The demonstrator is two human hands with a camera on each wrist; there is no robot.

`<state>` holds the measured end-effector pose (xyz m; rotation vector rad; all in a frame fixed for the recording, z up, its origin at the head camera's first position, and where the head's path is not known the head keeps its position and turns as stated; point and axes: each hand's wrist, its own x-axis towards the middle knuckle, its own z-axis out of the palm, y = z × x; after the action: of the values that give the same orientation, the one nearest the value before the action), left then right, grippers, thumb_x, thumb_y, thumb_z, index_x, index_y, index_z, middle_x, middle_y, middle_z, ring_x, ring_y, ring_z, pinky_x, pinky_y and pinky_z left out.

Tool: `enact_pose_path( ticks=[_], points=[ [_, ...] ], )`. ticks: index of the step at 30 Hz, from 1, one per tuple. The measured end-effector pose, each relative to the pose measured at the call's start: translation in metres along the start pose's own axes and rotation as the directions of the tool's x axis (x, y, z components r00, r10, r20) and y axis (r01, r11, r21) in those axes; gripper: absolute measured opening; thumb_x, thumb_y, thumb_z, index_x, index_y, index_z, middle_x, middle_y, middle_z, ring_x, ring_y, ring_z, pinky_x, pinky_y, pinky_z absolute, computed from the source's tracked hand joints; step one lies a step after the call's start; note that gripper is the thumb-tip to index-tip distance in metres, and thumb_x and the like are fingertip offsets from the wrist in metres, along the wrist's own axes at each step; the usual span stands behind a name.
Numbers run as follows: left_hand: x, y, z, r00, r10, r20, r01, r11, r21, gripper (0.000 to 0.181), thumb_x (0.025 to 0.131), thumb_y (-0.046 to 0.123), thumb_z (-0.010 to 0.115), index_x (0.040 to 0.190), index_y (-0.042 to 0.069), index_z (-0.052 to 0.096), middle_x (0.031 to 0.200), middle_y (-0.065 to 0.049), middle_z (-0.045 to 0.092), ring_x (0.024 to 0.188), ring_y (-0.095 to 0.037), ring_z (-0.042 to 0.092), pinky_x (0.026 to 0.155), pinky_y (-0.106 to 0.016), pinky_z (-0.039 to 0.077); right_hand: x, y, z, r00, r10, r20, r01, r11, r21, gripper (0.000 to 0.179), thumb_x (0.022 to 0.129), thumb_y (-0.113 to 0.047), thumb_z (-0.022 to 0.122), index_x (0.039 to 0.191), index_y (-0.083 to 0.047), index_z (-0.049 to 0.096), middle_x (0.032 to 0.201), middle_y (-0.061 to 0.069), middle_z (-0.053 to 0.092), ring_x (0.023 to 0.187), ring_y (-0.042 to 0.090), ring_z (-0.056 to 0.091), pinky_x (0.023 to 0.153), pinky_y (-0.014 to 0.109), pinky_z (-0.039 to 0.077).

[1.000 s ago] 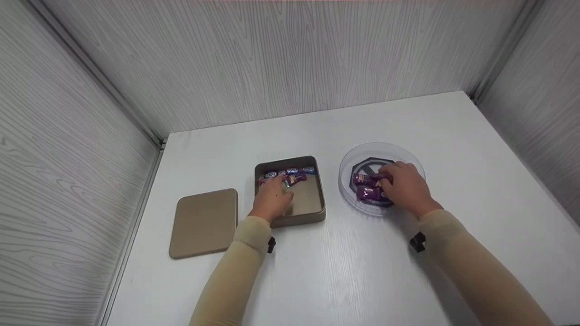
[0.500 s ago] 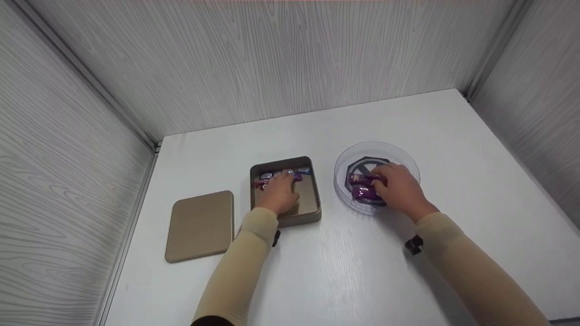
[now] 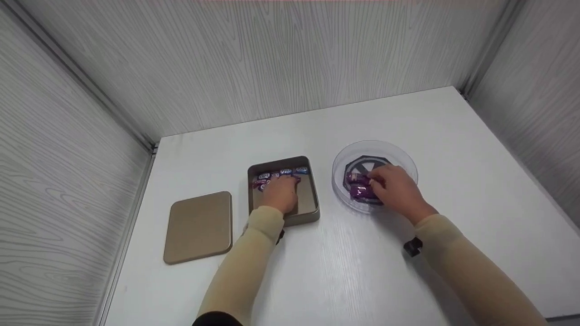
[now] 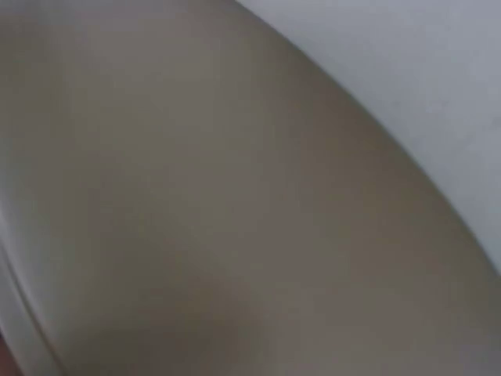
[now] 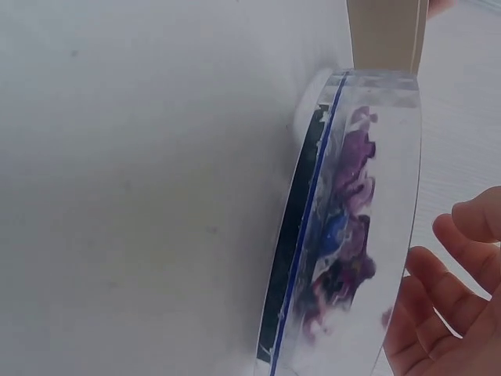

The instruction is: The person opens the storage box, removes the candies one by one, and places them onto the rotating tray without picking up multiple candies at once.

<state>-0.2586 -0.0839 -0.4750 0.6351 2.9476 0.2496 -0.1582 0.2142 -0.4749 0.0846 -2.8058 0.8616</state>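
Note:
My left hand (image 3: 280,195) reaches into an open brown metal tin (image 3: 308,216), its fingers bent down onto a purple-wrapped candy (image 3: 297,179); I cannot tell whether they pinch it. Blue-wrapped candies (image 3: 285,172) line the tin's far side, with purple ones in front of them. My right hand (image 3: 396,188) is over the near right side of a clear round dish (image 3: 335,183), fingertips beside two purple-wrapped candies (image 3: 361,192). In the right wrist view, the right fingers (image 5: 446,301) are loosely bent with nothing between them, and several candies (image 5: 352,211) show through the dish wall.
Left of the tin, a flat brown lid (image 3: 199,228) lies on the white table (image 3: 335,271). Light wood-grain panels (image 3: 253,59) enclose the back and both sides. The tin's outer wall (image 4: 235,196) fills most of the left wrist view, blurred.
My left hand has shifted slightly right inside the tin, its fingers moving onto the purple candy. The right hand has drawn slightly back from the candies in the dish. The head view has shifted a little.

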Motion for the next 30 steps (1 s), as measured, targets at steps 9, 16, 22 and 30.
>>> enact_pose_path(
  ticks=[9,16,22,30],
  points=[
    [0.004,0.011,0.005,0.999,-0.008,-0.034,0.007,1.000,-0.028,0.007,0.091,0.019,0.071,0.096,0.019,0.076,0.098,0.001,0.074,0.092,-0.025,0.069,0.075,-0.047,0.054,-0.003,-0.005,0.004,1.000,-0.022,-0.016,0.023,0.999,0.025,0.023,0.095,-0.014,0.058,0.109,-0.005,0.073,0.108,0.008,0.066,0.106,0.029,0.057,0.096,0.048,0.044],
    [0.005,0.013,0.010,0.998,0.002,-0.063,0.004,0.995,0.097,0.010,0.092,0.025,0.071,0.094,0.016,0.076,0.093,-0.005,0.075,0.084,-0.028,0.071,0.065,-0.048,0.056,-0.004,-0.003,0.007,0.998,-0.053,-0.030,0.054,0.998,0.023,0.021,0.093,-0.011,0.060,0.107,-0.005,0.074,0.105,0.008,0.067,0.104,0.030,0.058,0.096,0.048,0.043],
    [0.002,0.012,0.010,1.000,0.008,-0.029,-0.004,0.992,0.125,0.009,0.092,0.020,0.070,0.092,0.011,0.072,0.089,-0.007,0.073,0.078,-0.024,0.068,0.066,-0.046,0.056,-0.005,-0.006,0.006,0.999,-0.040,-0.005,0.040,0.999,0.030,0.022,0.091,-0.011,0.059,0.108,-0.004,0.073,0.108,0.009,0.068,0.107,0.031,0.057,0.099,0.049,0.042],
    [-0.011,0.008,-0.003,1.000,-0.007,-0.018,0.006,0.998,-0.057,0.012,0.086,0.020,0.069,0.094,0.013,0.063,0.083,-0.001,0.065,0.073,-0.020,0.060,0.065,-0.042,0.052,-0.007,-0.020,0.008,0.998,-0.055,0.009,0.054,0.998,0.045,0.019,0.093,-0.012,0.062,0.106,-0.005,0.074,0.107,0.008,0.069,0.108,0.030,0.057,0.098,0.048,0.042]
  ],
)
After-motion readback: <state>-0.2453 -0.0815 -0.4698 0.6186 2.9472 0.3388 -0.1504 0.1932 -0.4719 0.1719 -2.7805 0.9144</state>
